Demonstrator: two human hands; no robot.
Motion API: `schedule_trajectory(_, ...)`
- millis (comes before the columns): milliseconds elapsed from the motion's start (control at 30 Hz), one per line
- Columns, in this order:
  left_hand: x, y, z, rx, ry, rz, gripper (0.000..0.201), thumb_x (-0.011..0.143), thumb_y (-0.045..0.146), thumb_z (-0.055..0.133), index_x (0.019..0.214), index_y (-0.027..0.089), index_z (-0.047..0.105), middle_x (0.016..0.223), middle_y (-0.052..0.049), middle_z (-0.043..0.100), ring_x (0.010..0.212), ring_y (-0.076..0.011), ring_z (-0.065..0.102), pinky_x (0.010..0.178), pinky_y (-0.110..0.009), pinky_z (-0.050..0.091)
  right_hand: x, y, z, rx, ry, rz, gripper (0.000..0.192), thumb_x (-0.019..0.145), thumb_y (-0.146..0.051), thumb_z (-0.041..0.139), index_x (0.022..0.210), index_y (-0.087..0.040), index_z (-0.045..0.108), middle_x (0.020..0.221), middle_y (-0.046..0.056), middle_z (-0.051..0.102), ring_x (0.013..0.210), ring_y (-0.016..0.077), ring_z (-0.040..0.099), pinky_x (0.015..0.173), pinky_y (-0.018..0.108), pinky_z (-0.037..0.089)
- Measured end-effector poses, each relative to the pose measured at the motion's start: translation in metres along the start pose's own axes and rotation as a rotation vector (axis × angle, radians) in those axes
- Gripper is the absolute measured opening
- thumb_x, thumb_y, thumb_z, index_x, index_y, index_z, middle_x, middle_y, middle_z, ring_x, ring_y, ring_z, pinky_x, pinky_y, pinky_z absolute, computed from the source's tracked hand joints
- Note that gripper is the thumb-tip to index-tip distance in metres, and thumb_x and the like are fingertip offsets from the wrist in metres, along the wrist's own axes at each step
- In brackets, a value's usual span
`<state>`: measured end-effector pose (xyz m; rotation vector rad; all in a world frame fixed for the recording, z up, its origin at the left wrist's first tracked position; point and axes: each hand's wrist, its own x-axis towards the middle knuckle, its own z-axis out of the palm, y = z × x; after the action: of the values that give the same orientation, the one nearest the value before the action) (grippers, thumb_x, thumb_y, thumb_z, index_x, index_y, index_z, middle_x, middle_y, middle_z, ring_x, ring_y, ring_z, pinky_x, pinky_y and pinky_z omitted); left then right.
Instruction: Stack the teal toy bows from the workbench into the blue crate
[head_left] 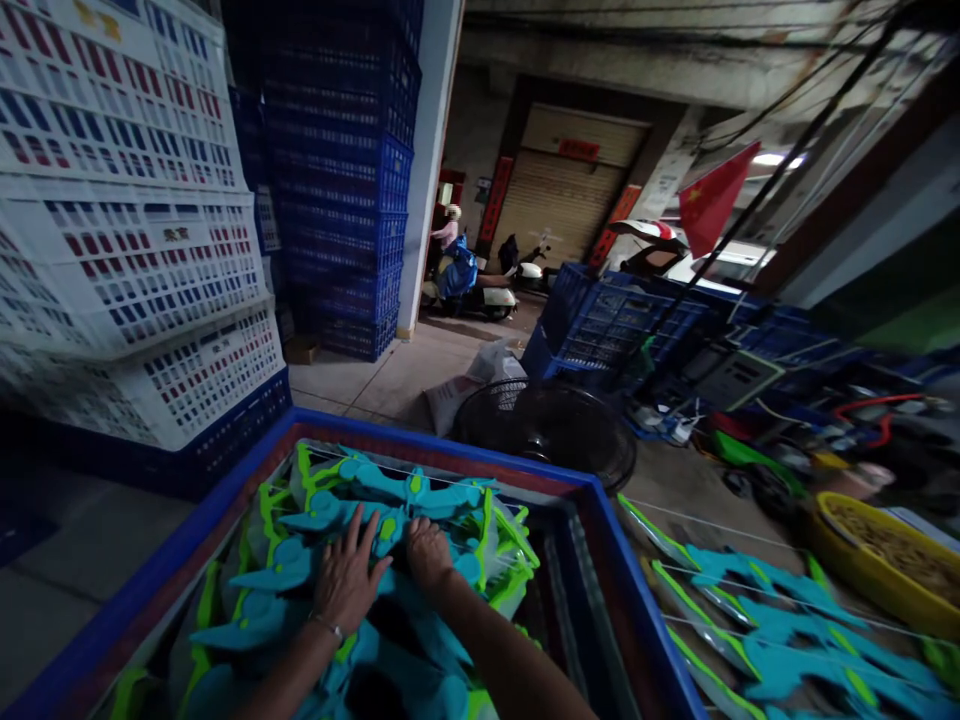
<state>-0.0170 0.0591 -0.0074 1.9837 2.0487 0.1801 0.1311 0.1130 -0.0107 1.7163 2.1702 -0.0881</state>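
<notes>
Rested the left grip (349,572) flat on the blue-green plastic pieces (281,567) in the big blue bin (642,582), with loose, spread fingers and nothing clasped. Wore a thin bracelet (327,627) on that wrist. Kept the right grip (429,553) just beside it, on the same pieces in the bin, with bent fingers. Could not tell about a firm hold there. Saw bright green bits on the pieces, lined up in rows inside the bin. Saw more strung pieces (810,620) right of the bin, and a yellow tub (855,568) beyond those. Spotted a round black fan (547,425) just behind the bin, white baskets (157,240) to its left, and a red flag (716,200) far behind it.
</notes>
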Motion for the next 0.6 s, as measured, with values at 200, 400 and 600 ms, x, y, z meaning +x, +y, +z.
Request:
schedule_trajectory(200, 0.011, 0.005, 0.011, 0.065, -0.007, -0.04, 0.057, 0.101, 0.041, 0.037, 0.155, 0.027, 0.039, 0.165, -0.008, 0.033, 0.12, -0.0342, 0.053, 0.098, -0.05, 0.04, 0.002, 0.003, -0.013, 0.083, 0.0, -0.062, 0.027, 0.1, -0.031, 0.061, 0.12, -0.013, 0.062, 0.114, 0.008, 0.066, 0.103, 0.0224, 0.065, 0.088, 0.041, 0.057)
schedule_trajectory(400, 0.012, 0.007, 0.007, 0.125, -0.041, -0.053, 0.059, 0.101, 0.044, 0.034, 0.156, 0.025, 0.038, 0.166, -0.009, 0.032, 0.119, -0.0336, 0.052, 0.097, -0.048, 0.04, -0.013, 0.1, -0.04, 0.246, 0.09, -0.103, 0.023, 0.101, -0.032, 0.059, 0.116, -0.015, 0.063, 0.116, 0.007, 0.065, 0.107, 0.0226, 0.063, 0.096, 0.045, 0.053)
schedule_trajectory(600, 0.013, 0.007, 0.003, 0.149, -0.067, -0.042, 0.06, 0.101, 0.044, 0.033, 0.157, 0.024, 0.036, 0.167, -0.008, 0.03, 0.116, -0.0332, 0.052, 0.096, -0.049, 0.041, -0.057, 0.168, -0.025, 0.347, 0.062, -0.181, 0.068, 0.087, -0.048, 0.074, 0.141, -0.013, 0.052, 0.148, 0.02, 0.047, 0.137, 0.0355, 0.045, 0.107, 0.052, 0.046)
